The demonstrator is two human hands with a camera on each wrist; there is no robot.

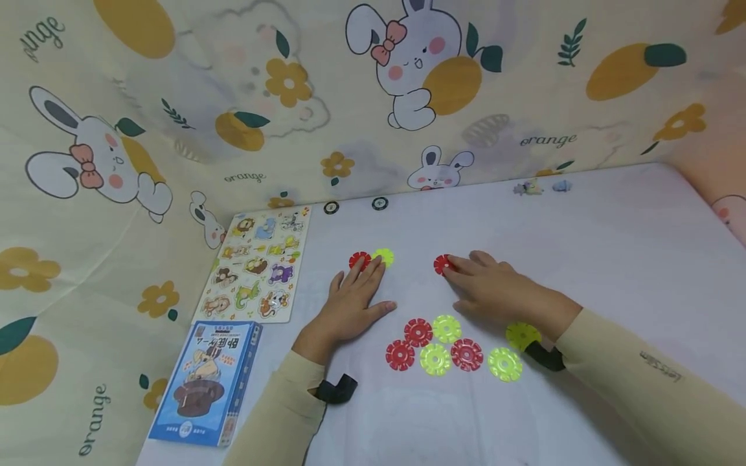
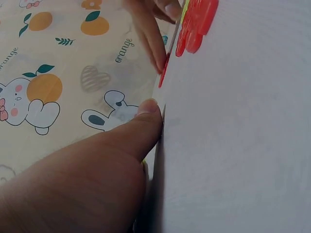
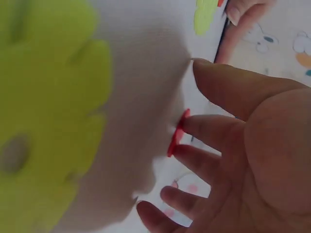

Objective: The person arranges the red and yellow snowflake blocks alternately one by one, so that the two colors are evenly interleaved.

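My left hand (image 1: pixel 350 309) lies with straight, spread fingers on the white tabletop, fingertips on a red notched disc (image 1: pixel 359 259) and the yellow-green disc (image 1: pixel 386 256) beside it. To the right, the fingertips of my right hand (image 1: pixel 500 286) press on another red disc (image 1: pixel 440 264). The right wrist view has this red disc (image 3: pixel 179 132) edge-on at two fingertips, the other fingers extended. Nearer me, several red and yellow-green discs (image 1: pixel 434 360) lie loosely grouped between the forearms. One yellow-green disc (image 1: pixel 523 335) lies partly behind the strap on my right wrist.
On the left are an animal picture board (image 1: pixel 250 272) and a blue box (image 1: pixel 201 382). Two small black round pieces (image 1: pixel 380 204) lie at the back edge, with small figurines (image 1: pixel 531 187) at the back right. A patterned cloth (image 1: pixel 373 155) hangs behind the table.
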